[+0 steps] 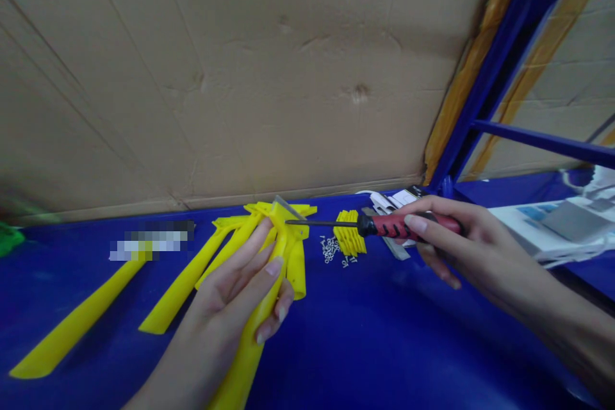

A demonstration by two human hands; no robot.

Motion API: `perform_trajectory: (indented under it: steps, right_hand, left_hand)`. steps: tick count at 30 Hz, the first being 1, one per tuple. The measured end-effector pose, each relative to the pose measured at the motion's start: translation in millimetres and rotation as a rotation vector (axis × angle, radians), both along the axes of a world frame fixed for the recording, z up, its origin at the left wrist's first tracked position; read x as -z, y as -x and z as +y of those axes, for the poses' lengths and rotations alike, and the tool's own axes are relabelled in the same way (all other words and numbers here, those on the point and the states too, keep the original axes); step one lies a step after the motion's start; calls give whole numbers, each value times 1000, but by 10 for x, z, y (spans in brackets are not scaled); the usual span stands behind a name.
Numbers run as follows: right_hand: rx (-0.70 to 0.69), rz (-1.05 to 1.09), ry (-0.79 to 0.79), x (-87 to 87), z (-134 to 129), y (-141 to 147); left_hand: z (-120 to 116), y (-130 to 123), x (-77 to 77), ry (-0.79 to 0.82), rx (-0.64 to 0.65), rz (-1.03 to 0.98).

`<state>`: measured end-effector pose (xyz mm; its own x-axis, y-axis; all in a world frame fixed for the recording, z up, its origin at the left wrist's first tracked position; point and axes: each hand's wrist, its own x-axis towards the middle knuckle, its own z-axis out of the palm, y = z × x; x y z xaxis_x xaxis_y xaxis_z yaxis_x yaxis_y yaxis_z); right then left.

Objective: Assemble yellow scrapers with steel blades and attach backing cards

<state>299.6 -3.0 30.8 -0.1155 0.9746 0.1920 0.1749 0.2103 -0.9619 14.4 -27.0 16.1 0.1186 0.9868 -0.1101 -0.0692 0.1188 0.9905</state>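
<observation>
My left hand (240, 288) is closed round a long yellow plastic handle (250, 346), its head tilted up and away from me. A thin greyish plate (287, 207) shows at the far end of that head. In my right hand (456, 240) is a screwdriver (391, 225) with a red and black grip, held level. Its dark shaft points left, and the tip meets the side of the yellow head; whether it sits in a screw is too small to tell. Behind my left hand lie several similar yellow handles (185, 285), partly hidden by it.
Small metal screws and nuts (329, 250) lie beside a stack of small yellow pieces (350, 232) on the blue table (365, 346). One more yellow handle (81, 320) lies at left, its end blurred out. Cardboard (269, 77) stands behind; a blue frame (490, 83) rises at right.
</observation>
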Motion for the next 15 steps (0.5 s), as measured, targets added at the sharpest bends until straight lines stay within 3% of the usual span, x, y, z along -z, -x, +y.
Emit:
perform_trajectory:
  steps: [3, 8, 13, 15]
  right_hand:
    - [10, 24, -11, 10, 16, 1]
    - [14, -112, -53, 0, 6, -40]
    - [102, -300, -316, -9, -29, -64]
    - [111, -299, -344, -18, -45, -58]
  left_hand:
    - [-11, 16, -42, 21, 14, -14]
    - [3, -50, 71, 29, -35, -80]
    - [54, -86, 86, 21, -46, -59]
    - [54, -98, 49, 28, -46, -27]
